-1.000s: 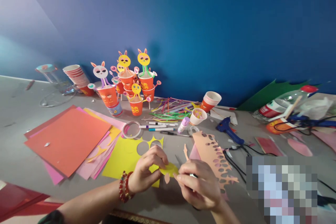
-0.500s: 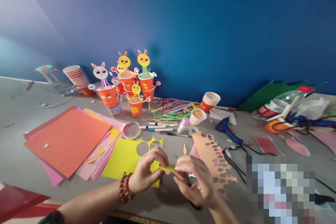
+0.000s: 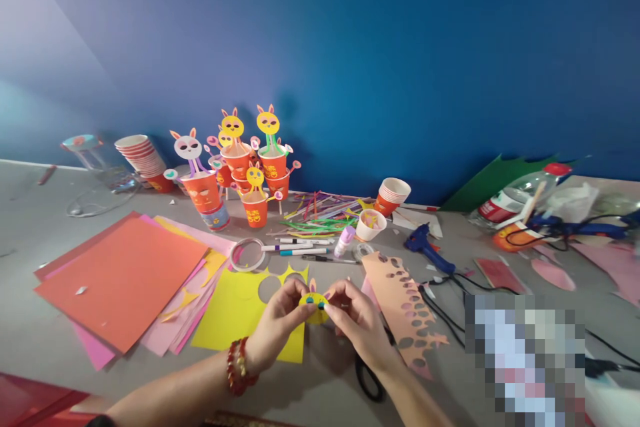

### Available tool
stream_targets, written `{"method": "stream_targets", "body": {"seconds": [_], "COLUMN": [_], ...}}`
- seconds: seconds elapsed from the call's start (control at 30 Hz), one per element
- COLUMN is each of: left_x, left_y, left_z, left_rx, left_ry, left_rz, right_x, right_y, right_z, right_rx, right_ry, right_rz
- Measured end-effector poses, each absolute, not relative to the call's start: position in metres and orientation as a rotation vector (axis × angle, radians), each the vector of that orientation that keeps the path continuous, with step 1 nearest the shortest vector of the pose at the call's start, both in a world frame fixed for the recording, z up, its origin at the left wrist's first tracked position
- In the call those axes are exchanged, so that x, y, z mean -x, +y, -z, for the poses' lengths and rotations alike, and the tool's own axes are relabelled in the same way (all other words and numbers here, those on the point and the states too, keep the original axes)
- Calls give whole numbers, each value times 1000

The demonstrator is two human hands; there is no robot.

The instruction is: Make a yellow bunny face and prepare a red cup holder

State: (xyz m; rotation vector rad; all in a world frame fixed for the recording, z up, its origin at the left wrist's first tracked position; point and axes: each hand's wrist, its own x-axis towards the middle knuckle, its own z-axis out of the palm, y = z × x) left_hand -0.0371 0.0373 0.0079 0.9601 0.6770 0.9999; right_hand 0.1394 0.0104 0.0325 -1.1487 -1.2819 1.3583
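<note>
Both my hands meet low in the middle of the head view, over a yellow sheet (image 3: pixel 235 307) with round holes cut from it. My left hand (image 3: pixel 277 323), with a red bead bracelet at the wrist, pinches a small yellow paper bunny face (image 3: pixel 313 300) with pink ears. My right hand (image 3: pixel 357 320) pinches the same face from the right side. The face is held upright, its drawn side toward me. A peach strip (image 3: pixel 400 300) full of oval holes lies just right of my right hand. Black scissors (image 3: pixel 367 377) lie under my right wrist.
A stack of orange, pink and yellow paper (image 3: pixel 120 273) lies at left. Finished bunny cups (image 3: pixel 240 173) stand at the back, cup stacks (image 3: pixel 143 157) beside them. A tape ring (image 3: pixel 249 255), markers (image 3: pixel 295 247), glue stick (image 3: pixel 344 240), blue glue gun (image 3: pixel 425 247) with cable, and a bottle (image 3: pixel 520 197) fill the right.
The yellow face was held flat and edge-on between my hands; now it is turned upright facing me and raised slightly. The view has shifted down a little.
</note>
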Motion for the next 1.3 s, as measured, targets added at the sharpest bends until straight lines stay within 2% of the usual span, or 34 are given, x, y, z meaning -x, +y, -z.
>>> {"method": "stream_targets", "body": {"seconds": [0.8, 1.3], "left_x": [35, 34], "left_y": [35, 35], "left_z": [-11, -14], "left_rx": [-1041, -1002], "left_ry": [691, 703], "left_rz": [-975, -964], "right_x": [-140, -139], "right_y": [12, 12], "right_z": [-29, -30], "right_rx": [1207, 1205], "right_ry": [-1427, -1443], "right_rz": [-1113, -1135]}}
